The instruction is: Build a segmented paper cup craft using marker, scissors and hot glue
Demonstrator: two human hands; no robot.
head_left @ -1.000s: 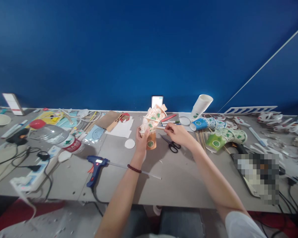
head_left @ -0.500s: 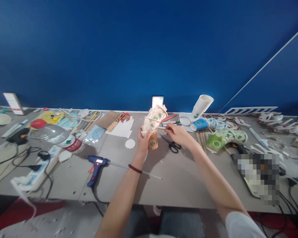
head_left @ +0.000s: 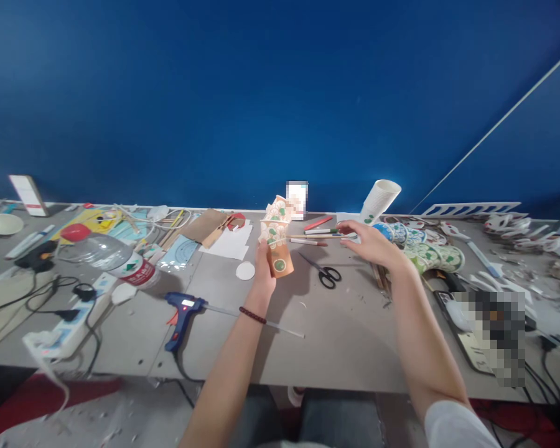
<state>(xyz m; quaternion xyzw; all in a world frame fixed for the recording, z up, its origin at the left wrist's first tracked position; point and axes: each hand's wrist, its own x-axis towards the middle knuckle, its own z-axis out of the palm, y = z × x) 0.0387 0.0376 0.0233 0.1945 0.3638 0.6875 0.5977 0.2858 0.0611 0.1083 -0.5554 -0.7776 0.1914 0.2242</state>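
My left hand (head_left: 264, 272) is wrapped round an orange and white patterned paper cup piece (head_left: 280, 258), made of cups joined in a curved stack and tilted to the left at its top. A thin wooden stick (head_left: 308, 236) runs from the cup piece toward my right hand (head_left: 346, 234). The fingers of that hand are apart, over the pens at the back. Whether the stick touches them is unclear. Black scissors (head_left: 327, 277) lie on the table between my hands, nearer the right one.
Left of my left arm are a blue glue gun (head_left: 184, 314), a white paper disc (head_left: 245, 270) and a plastic bottle (head_left: 107, 252). Stacked white cups (head_left: 381, 200), a green cup piece (head_left: 436, 256) and a phone (head_left: 464, 333) are on the right.
My right hand has moved right, away from the cup piece, and its fingers have spread. The cup piece has turned in my left hand, its top leaning further left.
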